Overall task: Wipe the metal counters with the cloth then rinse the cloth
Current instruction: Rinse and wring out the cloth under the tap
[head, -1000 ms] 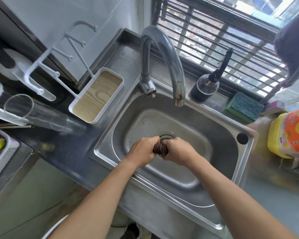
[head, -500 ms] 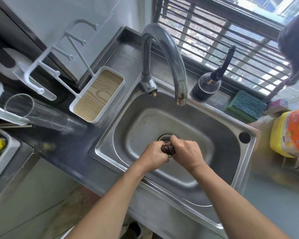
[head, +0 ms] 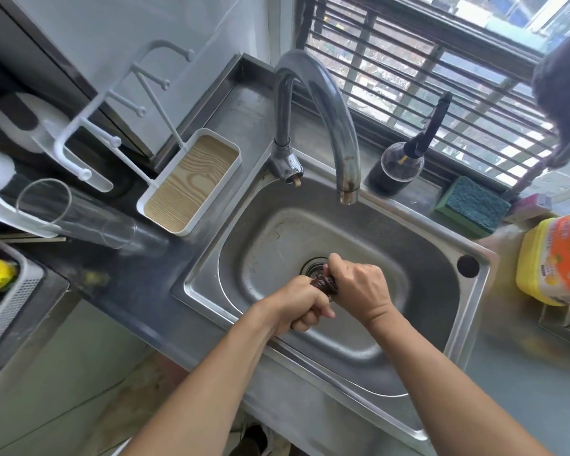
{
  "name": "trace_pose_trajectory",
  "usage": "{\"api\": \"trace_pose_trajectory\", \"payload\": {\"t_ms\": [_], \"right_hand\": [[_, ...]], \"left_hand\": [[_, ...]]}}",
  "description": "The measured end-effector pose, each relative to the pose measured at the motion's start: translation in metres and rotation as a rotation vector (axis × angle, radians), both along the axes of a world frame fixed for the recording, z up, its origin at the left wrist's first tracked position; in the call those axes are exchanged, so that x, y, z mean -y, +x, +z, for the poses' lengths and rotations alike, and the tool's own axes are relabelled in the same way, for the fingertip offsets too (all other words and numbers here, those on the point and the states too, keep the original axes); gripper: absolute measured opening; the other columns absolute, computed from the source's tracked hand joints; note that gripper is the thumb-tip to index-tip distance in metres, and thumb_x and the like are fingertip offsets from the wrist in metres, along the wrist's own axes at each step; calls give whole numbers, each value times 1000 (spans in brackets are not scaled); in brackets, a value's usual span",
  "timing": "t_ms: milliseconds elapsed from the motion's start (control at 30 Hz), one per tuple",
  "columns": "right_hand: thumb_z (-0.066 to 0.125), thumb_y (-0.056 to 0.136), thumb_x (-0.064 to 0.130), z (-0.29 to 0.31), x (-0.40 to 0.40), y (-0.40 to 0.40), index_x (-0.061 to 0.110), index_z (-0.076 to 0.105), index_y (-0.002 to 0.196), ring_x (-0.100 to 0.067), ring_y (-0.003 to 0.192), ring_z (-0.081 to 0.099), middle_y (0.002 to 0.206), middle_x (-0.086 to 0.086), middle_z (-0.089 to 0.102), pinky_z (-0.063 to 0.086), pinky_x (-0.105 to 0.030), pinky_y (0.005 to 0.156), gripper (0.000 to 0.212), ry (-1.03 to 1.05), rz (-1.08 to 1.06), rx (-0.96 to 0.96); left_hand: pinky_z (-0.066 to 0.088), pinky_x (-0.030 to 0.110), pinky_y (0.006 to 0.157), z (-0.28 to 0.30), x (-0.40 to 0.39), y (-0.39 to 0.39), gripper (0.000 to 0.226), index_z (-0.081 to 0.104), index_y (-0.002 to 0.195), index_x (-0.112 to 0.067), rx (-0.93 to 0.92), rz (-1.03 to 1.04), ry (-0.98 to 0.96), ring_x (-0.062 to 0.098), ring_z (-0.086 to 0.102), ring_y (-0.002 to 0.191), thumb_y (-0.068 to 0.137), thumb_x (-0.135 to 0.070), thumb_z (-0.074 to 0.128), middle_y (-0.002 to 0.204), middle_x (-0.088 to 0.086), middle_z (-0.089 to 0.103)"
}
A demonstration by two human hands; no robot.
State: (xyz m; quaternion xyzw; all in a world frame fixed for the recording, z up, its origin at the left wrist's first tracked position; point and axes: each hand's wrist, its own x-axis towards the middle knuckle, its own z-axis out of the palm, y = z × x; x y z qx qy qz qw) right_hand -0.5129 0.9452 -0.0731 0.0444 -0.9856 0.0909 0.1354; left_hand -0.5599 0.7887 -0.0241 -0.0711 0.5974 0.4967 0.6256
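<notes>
Both hands are over the steel sink (head: 369,350), close to the drain (head: 313,266). A dark brown cloth (head: 324,286) is bunched into a tight twist between them, mostly hidden by fingers. My left hand (head: 301,306) is clenched on its near end. My right hand (head: 359,286) is clenched on its far end, knuckles up. The curved faucet (head: 323,103) arches above the basin, and no water runs from its spout. The metal counter (head: 129,274) lies to the left of the sink.
A white tray with a wood-grain base (head: 191,184) and a clear glass (head: 76,213) lie on the left counter. A dark pump bottle (head: 399,166) and a green sponge (head: 473,204) sit behind the sink. A yellow detergent bottle (head: 556,261) stands at right.
Both hands have twisted the cloth further: the left hand dropped lower and nearer, and the right hand rolled over the top of it.
</notes>
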Motion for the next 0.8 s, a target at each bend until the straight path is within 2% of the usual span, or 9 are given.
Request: {"api": "trace_pose_trajectory", "payload": {"t_ms": [100,167,300,400,467,567,667,733,800], "right_hand": [[53,87,22,1,-2,-5,18,50,71,-24,38,56,51,2,56,34,-26,38,17,-7,43,22],[58,81,22,0,-7,-7,18,47,73,-29,43,57,54,1,56,37,-30,39,13,-35,43,124],[68,84,30,8,-16,-11,20,38,88,-34,68,55,76,2,56,45,-40,56,32,-183,6,611],[85,75,43,23,-22,-18,23,50,98,-25,90,60,97,7,60,50,-39,79,45,-476,34,917],[84,77,49,36,-31,-21,25,63,102,-19,98,64,101,8,66,52,-39,90,41,-777,-23,1084],[81,79,49,48,-46,-18,18,70,105,-15,99,67,102,-2,72,55,-47,95,42,-1300,-149,1263],[76,89,28,50,-43,-14,6,57,132,-31,118,67,128,-19,68,59,-51,90,51,-1557,-130,1592],[70,94,17,53,-29,-14,-1,60,123,-30,96,75,113,-23,73,61,-35,71,36,-1341,-76,1820],[74,90,24,54,-14,-18,11,67,88,-16,57,65,77,-8,72,48,-23,50,14,-897,-75,1787]], "left_hand": [[16,18,40,-1,1,5,34,38,75,-22,-58,54,42,8,26,42,85,5,57,56,-4,30],[25,21,42,-1,1,4,26,42,82,-20,-269,11,-3,7,35,44,88,-2,60,59,-5,39],[45,37,70,-11,6,-8,28,39,102,-18,-765,-261,-128,25,53,81,85,-15,62,90,0,52],[45,43,83,-28,11,-9,30,46,112,-21,-1145,-453,-252,30,47,104,88,-5,56,113,4,46],[44,39,81,-34,16,-10,33,53,112,-25,-1300,-443,-236,26,46,102,89,-2,60,112,0,46],[46,32,82,-35,26,-11,37,59,111,-27,-1414,-311,-77,22,47,96,89,2,62,109,-4,52],[44,29,78,-25,17,-7,38,58,112,-24,-1456,-316,5,21,49,94,88,5,60,106,-2,54],[43,30,73,-22,11,-2,39,56,109,-21,-1436,-348,-29,22,50,90,83,9,58,101,0,52],[44,36,66,-24,12,1,30,53,101,-19,-1374,-390,-131,27,56,83,83,3,59,95,3,55]]}}
